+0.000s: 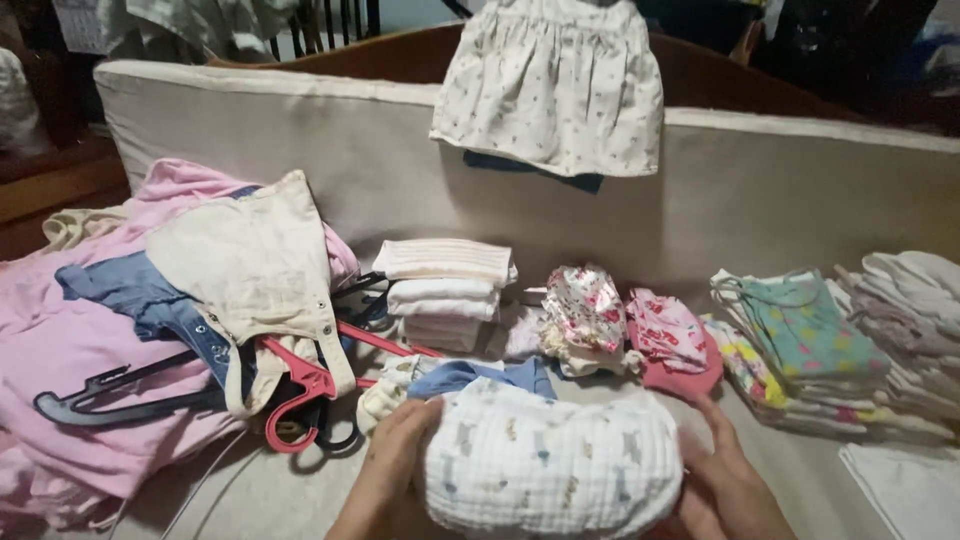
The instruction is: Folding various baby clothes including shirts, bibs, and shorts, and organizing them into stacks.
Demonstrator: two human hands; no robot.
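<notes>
Nearest the camera, a white waffle-weave cloth (552, 462) with small printed animals sits bunched between both hands, low and centre. The left hand (385, 470) presses against its left edge, fingers curled onto the fabric. The right hand (725, 480) cups its right edge, thumb forward and fingers behind the cloth. Both hands are closed on the cloth from opposite sides; it is lifted slightly off the surface or resting on it, cannot tell which.

Bare cushion surface shows to the lower left of the left hand and to the right of the right hand, bounded there by a flat white cloth (905, 485).

Just behind the held cloth lies a blue garment (480, 377). Left of it, a red hanger (300, 390) and a dark hanger (110, 395) lie on a pink pile (60, 350) topped by a cream garment (255, 265) and a denim piece (150, 300).

Further back: a stack of folded white cloths (445, 290), floral folded pieces (585, 310), a red-patterned piece (670, 345), then a colourful folded stack (800, 340) and a pale stack (915, 300) at right.

Farthest, a beige cushion wall (780, 200) closes the area, with a small printed dress (555, 85) draped over its top edge.
</notes>
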